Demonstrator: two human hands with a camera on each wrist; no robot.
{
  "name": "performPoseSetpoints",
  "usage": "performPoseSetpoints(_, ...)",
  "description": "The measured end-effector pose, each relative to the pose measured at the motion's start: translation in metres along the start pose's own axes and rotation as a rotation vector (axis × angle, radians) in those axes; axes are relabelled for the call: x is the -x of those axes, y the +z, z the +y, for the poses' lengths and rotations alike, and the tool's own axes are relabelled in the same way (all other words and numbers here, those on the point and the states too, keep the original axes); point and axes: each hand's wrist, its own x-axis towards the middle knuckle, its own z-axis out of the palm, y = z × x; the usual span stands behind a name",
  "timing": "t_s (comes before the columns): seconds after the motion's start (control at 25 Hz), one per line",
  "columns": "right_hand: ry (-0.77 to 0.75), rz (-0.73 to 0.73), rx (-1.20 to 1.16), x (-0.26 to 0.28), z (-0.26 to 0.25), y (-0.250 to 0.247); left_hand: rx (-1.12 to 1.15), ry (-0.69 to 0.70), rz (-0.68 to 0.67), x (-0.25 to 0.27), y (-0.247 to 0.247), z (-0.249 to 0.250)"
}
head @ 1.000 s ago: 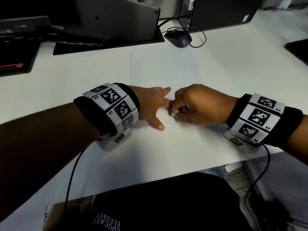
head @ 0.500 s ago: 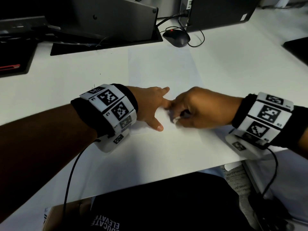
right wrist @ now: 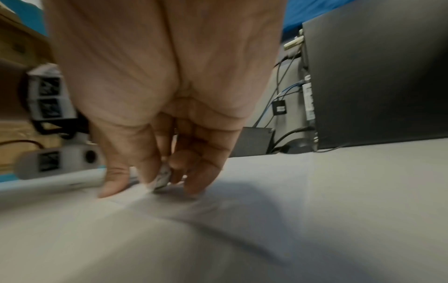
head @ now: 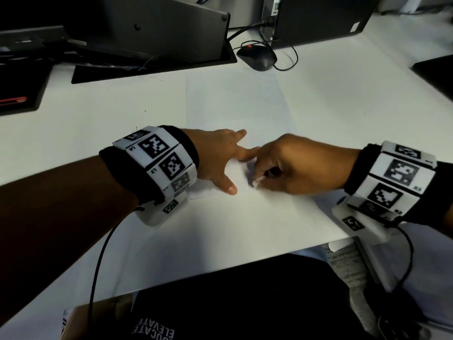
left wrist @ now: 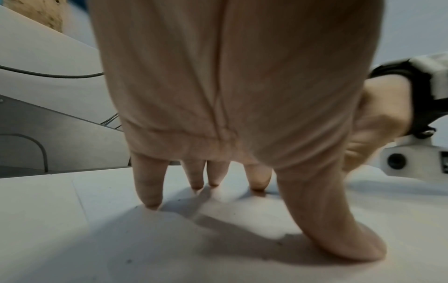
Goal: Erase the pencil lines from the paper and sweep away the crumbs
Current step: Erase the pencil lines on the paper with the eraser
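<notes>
The paper (head: 235, 104) lay flat on the white bench (head: 355, 114). The left hand (head: 220, 155) pressed it with straight, spread fingers (left wrist: 150, 189). The right hand (head: 291, 165) had its grip curled round a small white eraser (right wrist: 162, 177), tip touching the paper beside the left hand

A white bench (head: 343, 114) fills the view. Beyond the hands at its far edge sit a grey monitor base (head: 171, 28) on a black tray (head: 152, 67), a black computer tower (head: 318, 18) and a wired black mouse (head: 257, 56). A dark mat (head: 19, 87) lies far left. A cardboard box (head: 98, 320) stands below the near edge.
</notes>
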Motion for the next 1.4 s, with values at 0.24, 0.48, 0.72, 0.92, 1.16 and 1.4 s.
performPoseSetpoints(0.24, 0.183, 0.108, 0.087, 0.001, 0.014, -0.006, 0.061, 0.002, 0.096, 0.0, -0.003, 0.006)
performPoseSetpoints(0.48, -0.005, 0.018, 0.162, -0.006, -0.015, 0.012, -0.01, 0.04, 0.062, -0.005, -0.005, 0.007)
performPoseSetpoints(0.72, 0.022, 0.074, 0.126, -0.007, -0.007, 0.008, -0.044, 0.03, 0.059, -0.006, -0.003, 0.008)
performPoseSetpoints(0.92, 0.04, 0.074, 0.076, -0.006, 0.004, -0.005, -0.02, 0.019, 0.03, -0.004, -0.004, 0.007)
performPoseSetpoints(1.16, 0.01, 0.003, 0.023, -0.001, 0.003, -0.002, -0.018, 0.005, 0.014, -0.003, -0.005, 0.007)
performPoseSetpoints(1.4, -0.015, -0.044, 0.034, 0.002, -0.002, 0.0, -0.019, 0.01, 0.008, -0.003, -0.004, 0.006)
